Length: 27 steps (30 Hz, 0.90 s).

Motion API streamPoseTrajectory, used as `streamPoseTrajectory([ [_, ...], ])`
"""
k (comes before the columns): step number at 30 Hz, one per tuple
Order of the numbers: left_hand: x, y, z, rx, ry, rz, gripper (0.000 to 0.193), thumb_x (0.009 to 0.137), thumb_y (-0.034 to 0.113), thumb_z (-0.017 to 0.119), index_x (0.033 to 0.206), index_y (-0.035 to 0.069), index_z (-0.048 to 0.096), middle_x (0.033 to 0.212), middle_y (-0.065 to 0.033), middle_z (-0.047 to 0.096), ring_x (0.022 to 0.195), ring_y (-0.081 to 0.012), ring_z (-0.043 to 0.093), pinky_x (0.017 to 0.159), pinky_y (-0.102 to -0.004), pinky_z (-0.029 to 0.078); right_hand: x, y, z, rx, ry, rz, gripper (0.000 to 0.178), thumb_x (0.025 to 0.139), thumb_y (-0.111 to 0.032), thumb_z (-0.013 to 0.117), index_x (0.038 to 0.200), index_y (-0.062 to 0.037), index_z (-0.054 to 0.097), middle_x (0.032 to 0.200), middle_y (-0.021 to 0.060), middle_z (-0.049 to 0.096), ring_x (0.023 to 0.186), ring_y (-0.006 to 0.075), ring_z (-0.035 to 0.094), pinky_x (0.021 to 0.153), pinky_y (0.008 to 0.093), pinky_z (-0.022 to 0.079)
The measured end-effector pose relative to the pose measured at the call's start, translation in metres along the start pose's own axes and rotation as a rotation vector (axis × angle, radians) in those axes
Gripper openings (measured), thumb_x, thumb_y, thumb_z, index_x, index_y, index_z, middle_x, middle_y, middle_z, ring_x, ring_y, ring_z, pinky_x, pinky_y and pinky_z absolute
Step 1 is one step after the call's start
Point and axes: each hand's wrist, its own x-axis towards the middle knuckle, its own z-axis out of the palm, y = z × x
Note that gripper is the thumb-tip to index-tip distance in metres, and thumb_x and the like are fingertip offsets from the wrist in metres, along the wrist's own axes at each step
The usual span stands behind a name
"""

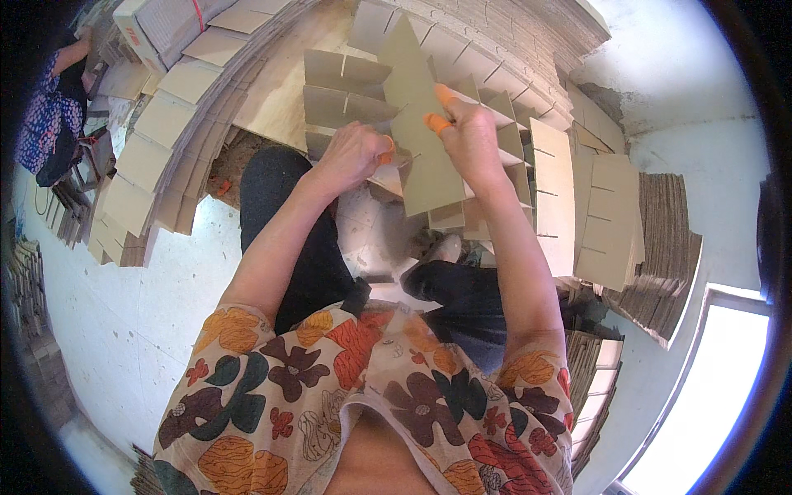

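A partly assembled cardboard divider (422, 157) of slotted grey-tan strips stands in front of me, with one long panel running through its middle and cross strips sticking out on both sides. My left hand (356, 157) is closed at the near left side of this divider, by the ends of the cross strips. On the other side of the long panel, my right hand (472, 136) is closed on the divider, thumb and finger against the panel. Orange covers sit on some fingertips of both hands. What lies inside the left fingers is partly hidden.
Long stacks of slotted cardboard strips (157, 124) curve along the left, below a white carton (157, 33). More slotted strips (553, 190) and piled cardboard (660, 223) stand at the right. Another person's arm (73, 54) shows at the far left.
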Motion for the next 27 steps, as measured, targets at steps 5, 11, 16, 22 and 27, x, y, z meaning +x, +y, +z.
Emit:
streamPoseTrajectory([
  [5, 0.002, -0.001, 0.001, 0.049, -0.017, -0.004, 0.003, 0.068, 0.005, 0.061, 0.065, 0.005, 0.06, 0.062, -0.0183, 0.058, 0.065, -0.0365, 0.06, 0.056, -0.0449, 0.047, 0.007, 0.004, 0.015, -0.101, -0.097, -0.038, 0.009, 0.072, -0.002, 0.063, 0.076, 0.0043, 0.059, 0.074, 0.0263, 0.058, 0.074, 0.0428, 0.059, 0.064, 0.0461, 0.048],
  [11, 0.005, 0.001, 0.001, 0.05, -0.03, 0.005, 0.002, 0.068, 0.006, 0.062, 0.069, 0.006, 0.064, 0.064, -0.0172, 0.059, 0.066, -0.0358, 0.06, 0.056, -0.0446, 0.047, 0.011, -0.005, 0.007, -0.092, -0.192, -0.006, 0.007, 0.072, -0.001, 0.06, 0.076, 0.0044, 0.056, 0.076, 0.0249, 0.059, 0.078, 0.0416, 0.059, 0.068, 0.0468, 0.048],
  [16, 0.005, 0.0, 0.003, 0.013, -0.08, -0.046, 0.008, 0.07, 0.007, 0.068, 0.077, 0.006, 0.066, 0.072, -0.0148, 0.062, 0.07, -0.0348, 0.06, 0.062, -0.0431, 0.048, 0.013, -0.008, 0.013, -0.175, -0.225, -0.081, 0.021, 0.072, -0.006, 0.066, 0.088, 0.004, 0.055, 0.081, 0.025, 0.061, 0.081, 0.041, 0.06, 0.071, 0.0466, 0.049],
  [22, 0.006, 0.002, -0.003, 0.022, -0.128, -0.093, 0.011, 0.069, 0.006, 0.069, 0.079, 0.005, 0.066, 0.074, -0.0145, 0.062, 0.073, -0.0341, 0.06, 0.064, -0.0427, 0.048, 0.003, -0.037, -0.02, -0.165, -0.388, 0.085, 0.033, 0.071, -0.006, 0.067, 0.099, 0.0046, 0.053, 0.085, 0.0268, 0.059, 0.087, 0.0416, 0.057, 0.073, 0.0474, 0.045],
  [27, 0.004, 0.003, 0.001, 0.017, -0.113, -0.064, 0.009, 0.069, 0.005, 0.067, 0.078, 0.005, 0.066, 0.072, -0.0153, 0.061, 0.073, -0.0347, 0.06, 0.064, -0.0434, 0.047, -0.026, -0.031, -0.008, -0.098, -0.315, 0.036, 0.03, 0.072, -0.006, 0.068, 0.095, 0.0051, 0.053, 0.081, 0.0269, 0.058, 0.082, 0.0428, 0.057, 0.068, 0.0449, 0.045],
])
